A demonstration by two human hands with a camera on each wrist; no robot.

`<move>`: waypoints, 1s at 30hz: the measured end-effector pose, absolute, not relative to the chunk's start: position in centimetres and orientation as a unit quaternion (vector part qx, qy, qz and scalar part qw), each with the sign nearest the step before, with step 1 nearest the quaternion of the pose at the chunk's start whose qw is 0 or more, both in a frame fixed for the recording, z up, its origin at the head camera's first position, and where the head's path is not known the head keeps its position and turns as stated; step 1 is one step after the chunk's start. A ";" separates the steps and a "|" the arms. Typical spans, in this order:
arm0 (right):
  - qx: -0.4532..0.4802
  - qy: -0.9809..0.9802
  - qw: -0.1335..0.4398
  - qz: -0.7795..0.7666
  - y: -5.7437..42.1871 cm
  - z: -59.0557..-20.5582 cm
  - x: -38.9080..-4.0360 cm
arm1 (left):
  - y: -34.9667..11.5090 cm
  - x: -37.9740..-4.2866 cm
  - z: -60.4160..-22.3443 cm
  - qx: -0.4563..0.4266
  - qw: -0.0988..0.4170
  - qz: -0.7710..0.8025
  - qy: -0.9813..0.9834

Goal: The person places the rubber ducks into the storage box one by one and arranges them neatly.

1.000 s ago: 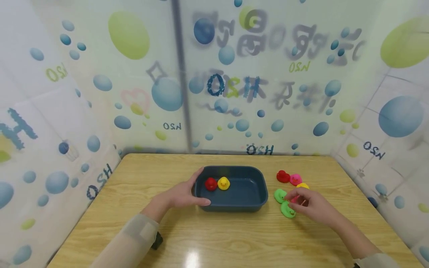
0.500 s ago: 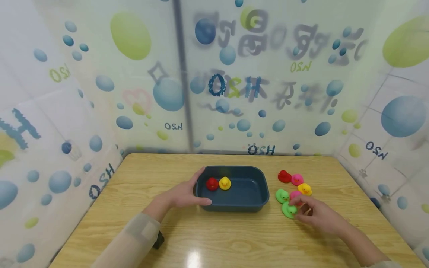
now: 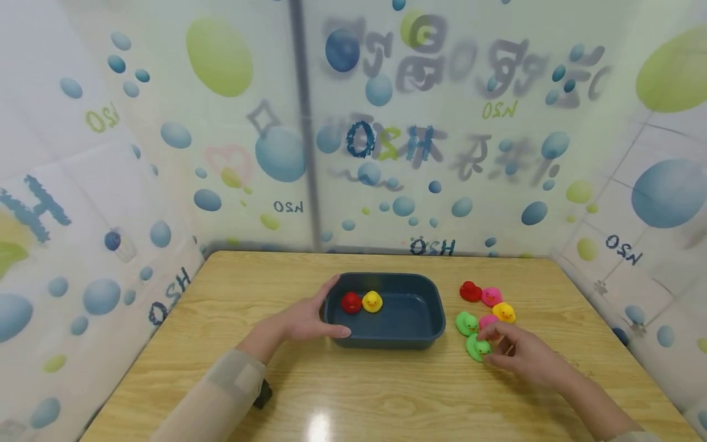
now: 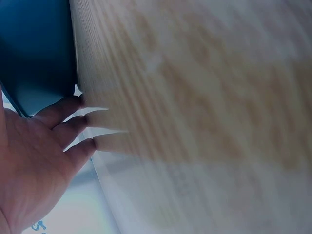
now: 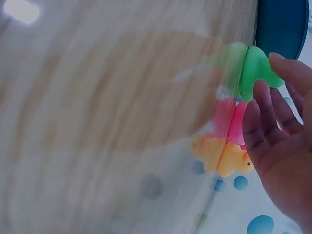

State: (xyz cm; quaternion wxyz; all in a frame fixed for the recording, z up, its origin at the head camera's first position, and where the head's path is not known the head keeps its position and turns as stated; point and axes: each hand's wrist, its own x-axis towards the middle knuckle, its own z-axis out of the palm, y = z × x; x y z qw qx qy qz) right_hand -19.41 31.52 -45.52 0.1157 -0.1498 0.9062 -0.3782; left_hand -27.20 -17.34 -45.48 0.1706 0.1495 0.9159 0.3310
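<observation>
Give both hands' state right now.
Left hand: holding the left end of the blue tray.
Right hand: at the front green duck; whether it's gripping can't be told.

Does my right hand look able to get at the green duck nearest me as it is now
Most likely yes. Your right hand is right at that green duck, and nothing shows between them. The other green duck sits farther back, out of the way.
</observation>
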 end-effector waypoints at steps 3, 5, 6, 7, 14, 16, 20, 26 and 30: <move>-0.156 0.909 0.108 -0.370 31.4 -45.4 -19.3 | -17.4 -27.3 -45.5 0.151 0.169 0.331 0.916; -0.158 0.910 0.107 -0.368 31.3 -45.3 -19.3 | -17.4 -27.3 -45.5 0.153 0.168 0.330 0.916; -0.158 0.910 0.107 -0.367 31.3 -45.3 -19.3 | -17.4 -27.4 -45.5 0.153 0.167 0.330 0.916; -0.158 0.910 0.108 -0.368 31.2 -45.3 -19.3 | -17.4 -27.4 -45.5 0.154 0.167 0.329 0.917; -0.164 0.906 0.104 -0.375 31.0 -45.3 -19.1 | -17.3 -27.3 -45.5 0.152 0.168 0.326 0.918; -0.169 0.905 0.093 -0.379 30.9 -45.3 -19.0 | -17.3 -27.3 -45.5 0.153 0.168 0.325 0.918; -0.173 0.901 0.054 -0.394 30.4 -44.9 -19.0 | -17.3 -27.3 -45.4 0.156 0.167 0.327 0.917; -0.193 0.896 -0.033 -0.399 29.3 -44.5 -18.8 | -17.3 -27.3 -45.5 0.159 0.165 0.326 0.917; -0.212 0.886 -0.073 -0.405 28.5 -44.2 -19.0 | -17.4 -27.2 -45.3 0.160 0.165 0.326 0.917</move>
